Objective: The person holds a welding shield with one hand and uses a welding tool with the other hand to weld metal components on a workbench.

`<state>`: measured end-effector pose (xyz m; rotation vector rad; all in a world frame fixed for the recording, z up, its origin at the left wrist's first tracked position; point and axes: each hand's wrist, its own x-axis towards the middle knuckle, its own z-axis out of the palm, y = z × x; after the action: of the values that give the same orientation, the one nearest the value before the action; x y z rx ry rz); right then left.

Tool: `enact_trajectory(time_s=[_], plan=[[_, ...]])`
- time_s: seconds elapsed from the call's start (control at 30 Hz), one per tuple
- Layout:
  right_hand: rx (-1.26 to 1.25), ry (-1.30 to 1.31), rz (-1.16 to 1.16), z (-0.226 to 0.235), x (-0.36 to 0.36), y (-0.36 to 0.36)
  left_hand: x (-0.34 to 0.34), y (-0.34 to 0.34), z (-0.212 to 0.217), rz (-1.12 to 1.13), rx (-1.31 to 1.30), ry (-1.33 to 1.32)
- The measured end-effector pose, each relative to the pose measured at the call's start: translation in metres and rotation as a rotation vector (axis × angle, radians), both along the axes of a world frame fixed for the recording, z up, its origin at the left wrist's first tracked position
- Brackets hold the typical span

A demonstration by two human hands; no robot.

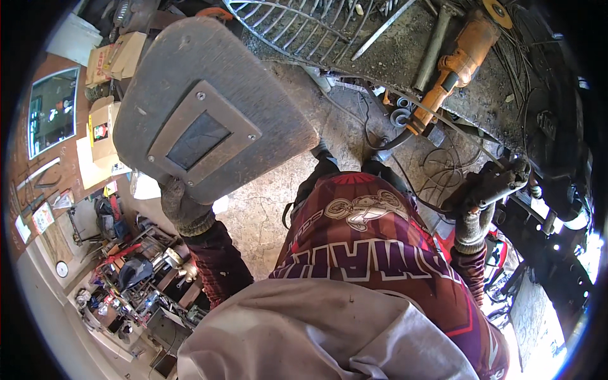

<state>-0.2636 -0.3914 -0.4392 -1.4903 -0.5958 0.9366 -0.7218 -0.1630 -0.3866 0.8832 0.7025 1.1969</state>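
Note:
My left hand (183, 206), in a knitted work glove, grips a dark hand-held welding shield (253, 95) from behind its lower edge. The shield has a riveted frame around a dark glass window (199, 140). On the right, my gloved right hand (472, 225) is closed on a dark welding electrode holder (506, 185). A thin welding rod (453, 125) runs from the holder's jaws toward the upper left, over the bench edge. Its far end passes near an orange angle grinder (467, 54). The fingers of my left hand are partly hidden by the shield.
A dirty workbench (392, 54) carries a metal grille (301, 25), a hammer (434, 50) and loose rods. Cables (443, 168) loop over the concrete floor below. Cardboard boxes (104, 126) stand at the left, and a cluttered tool area (139, 278) lies at the lower left.

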Motion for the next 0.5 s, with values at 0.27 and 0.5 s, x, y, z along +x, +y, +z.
enact_trajectory(time_s=[0.27, 0.5], plan=[[0.024, 0.026, 0.013, 0.011, -0.005, 0.006, 0.025, -0.009, -0.01, 0.008, -0.009, 0.012], [-0.009, 0.024, 0.015, 0.008, -0.001, 0.008, 0.02, -0.013, -0.007, -0.028, -0.027, -0.052]])
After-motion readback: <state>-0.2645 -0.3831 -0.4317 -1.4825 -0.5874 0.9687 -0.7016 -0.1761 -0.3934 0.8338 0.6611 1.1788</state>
